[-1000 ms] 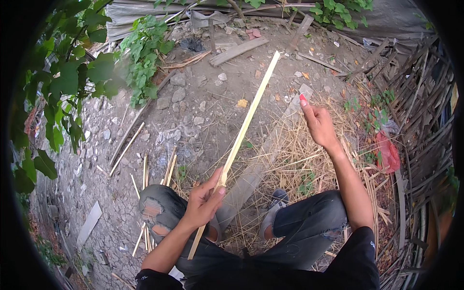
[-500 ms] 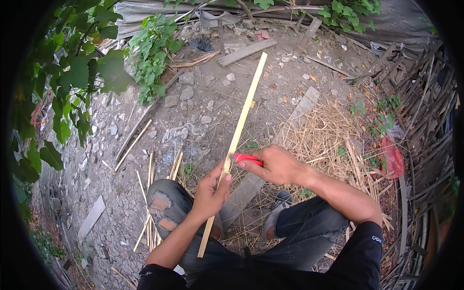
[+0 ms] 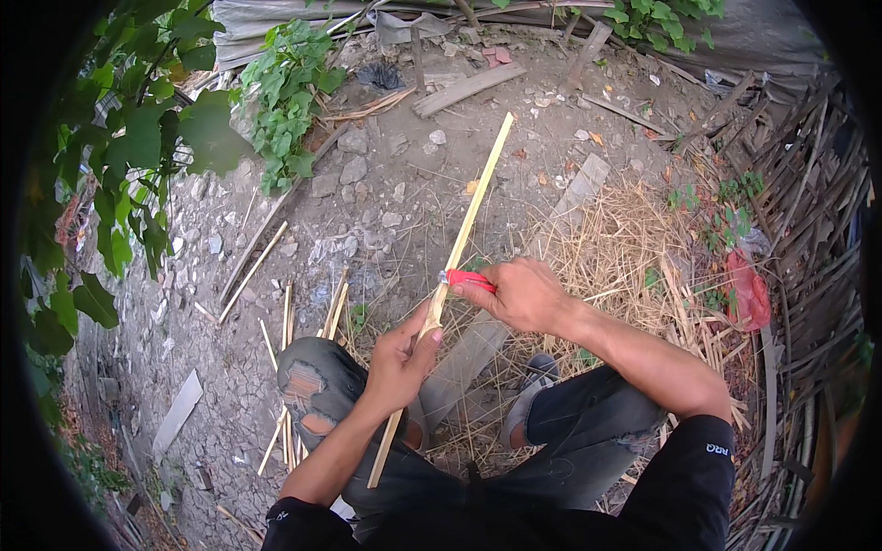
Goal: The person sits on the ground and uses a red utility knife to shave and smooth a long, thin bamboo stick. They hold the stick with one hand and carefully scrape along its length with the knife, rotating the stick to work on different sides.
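A long, pale bamboo strip (image 3: pixel 481 196) slants up and away between my knees. My left hand (image 3: pixel 401 365) is closed round its lower part, thumb on the near side. My right hand (image 3: pixel 527 294) grips a red-handled utility knife (image 3: pixel 470 279), whose short blade meets the strip just above my left hand. Around the blade the strip's edge looks roughened, but the depth of the cut cannot be made out. The strip's lower end sticks out below my left hand, over my left trouser leg.
Cut bamboo strips (image 3: pixel 287 317) lie beside my left knee. A grey plank (image 3: pixel 459 363) runs under my hands across the ground. Pale shavings (image 3: pixel 611 253) are heaped at right, near a red plastic bag (image 3: pixel 746 292) and stacked sticks (image 3: pixel 808 211). Leafy branches (image 3: pixel 138 138) hang at upper left.
The knife has moved a little up the strip, away from my left hand. The strip has tilted further right at its far end and turned, showing a narrower face.
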`<state>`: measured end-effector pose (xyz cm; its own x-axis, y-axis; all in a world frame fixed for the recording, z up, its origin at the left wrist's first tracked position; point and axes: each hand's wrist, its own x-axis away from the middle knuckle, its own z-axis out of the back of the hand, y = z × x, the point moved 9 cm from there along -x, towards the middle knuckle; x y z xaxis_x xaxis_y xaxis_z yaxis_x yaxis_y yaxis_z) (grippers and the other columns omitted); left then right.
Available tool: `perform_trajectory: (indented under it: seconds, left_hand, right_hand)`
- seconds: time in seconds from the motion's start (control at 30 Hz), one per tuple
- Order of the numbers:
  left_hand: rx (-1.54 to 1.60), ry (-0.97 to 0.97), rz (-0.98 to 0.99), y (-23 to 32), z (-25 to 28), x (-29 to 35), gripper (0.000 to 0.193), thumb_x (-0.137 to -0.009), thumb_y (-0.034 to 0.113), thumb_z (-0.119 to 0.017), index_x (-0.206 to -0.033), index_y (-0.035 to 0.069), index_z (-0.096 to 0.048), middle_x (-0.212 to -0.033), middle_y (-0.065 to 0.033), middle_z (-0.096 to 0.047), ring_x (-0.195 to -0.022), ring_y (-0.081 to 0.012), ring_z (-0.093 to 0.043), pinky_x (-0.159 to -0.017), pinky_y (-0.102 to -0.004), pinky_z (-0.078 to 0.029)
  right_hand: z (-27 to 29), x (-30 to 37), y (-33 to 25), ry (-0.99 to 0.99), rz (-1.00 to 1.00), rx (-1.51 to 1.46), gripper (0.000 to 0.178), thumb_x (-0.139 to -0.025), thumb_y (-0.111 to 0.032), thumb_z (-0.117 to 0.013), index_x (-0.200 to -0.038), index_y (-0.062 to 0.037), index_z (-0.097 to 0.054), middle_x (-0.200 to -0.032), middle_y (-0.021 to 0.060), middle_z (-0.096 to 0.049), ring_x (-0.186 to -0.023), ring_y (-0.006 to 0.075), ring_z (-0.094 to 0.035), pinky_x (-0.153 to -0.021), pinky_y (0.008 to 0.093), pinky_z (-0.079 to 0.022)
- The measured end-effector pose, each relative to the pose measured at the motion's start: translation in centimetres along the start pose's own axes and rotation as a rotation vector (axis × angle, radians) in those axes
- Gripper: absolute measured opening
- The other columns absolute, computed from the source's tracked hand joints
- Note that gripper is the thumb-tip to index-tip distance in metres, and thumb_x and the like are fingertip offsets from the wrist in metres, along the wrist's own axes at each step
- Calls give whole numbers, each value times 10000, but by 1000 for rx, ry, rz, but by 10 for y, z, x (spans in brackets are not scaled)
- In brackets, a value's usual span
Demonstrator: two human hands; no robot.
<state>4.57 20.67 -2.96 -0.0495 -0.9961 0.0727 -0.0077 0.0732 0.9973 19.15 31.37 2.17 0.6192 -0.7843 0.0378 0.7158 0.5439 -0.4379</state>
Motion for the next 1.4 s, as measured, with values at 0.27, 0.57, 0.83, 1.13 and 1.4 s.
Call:
perform_trajectory:
  seconds: [0.27, 0.57, 0.83, 1.13, 1.4]
  left_hand:
    - [-138, -38, 44, -12, 0, 5, 539, -1026, 189, -611, -1514, 36, -440, -688, 97, -468, -589, 1, -386, -522, -209, -312]
    - [-223, -279, -34, -14, -10, 43, 490, -1006, 181, -638, -1453, 18, -520, -676, 80, -512, -603, -18, -423, -559, -216, -371]
    - [-49, -151, -73, -13, 0, 28, 502, -1003, 147, -636, -1472, 26, -503, -667, 81, -484, -573, -12, -404, -528, -222, -341]
    - [168, -16, 24, -4, -2, 4, 493, -1074, 202, -524, -1531, 52, -416, -671, 87, -387, -539, -11, -356, -477, -213, -301]
    - [258, -21, 24, -4, -6, 1, 493, -1083, 195, -499, -1547, 70, -389, -632, 77, -336, -495, -21, -293, -440, -219, -275]
  right_hand:
    - [49, -8, 59, 184, -250, 38, 748, -964, -661, -500, -774, 31, -711, -681, 265, -658, -722, 461, -680, -715, 527, -536]
    - [138, 63, 273, 848, -719, -117, 824, -985, -673, -437, -765, 79, -692, -713, 298, -649, -757, 452, -661, -784, 518, -488]
    - [143, 88, 238, 853, -555, -215, 757, -1007, -620, -470, -641, 42, -510, -547, 73, -416, -586, 164, -391, -560, 381, -346]
    - [66, 17, 24, 156, 51, -223, 635, -1021, -524, -515, -744, 36, -629, -536, 174, -501, -509, 322, -486, -546, 466, -410]
    - [5, 19, -30, -118, 80, -131, 610, -993, -564, -518, -797, -17, -703, -695, 254, -648, -729, 473, -656, -701, 543, -514]
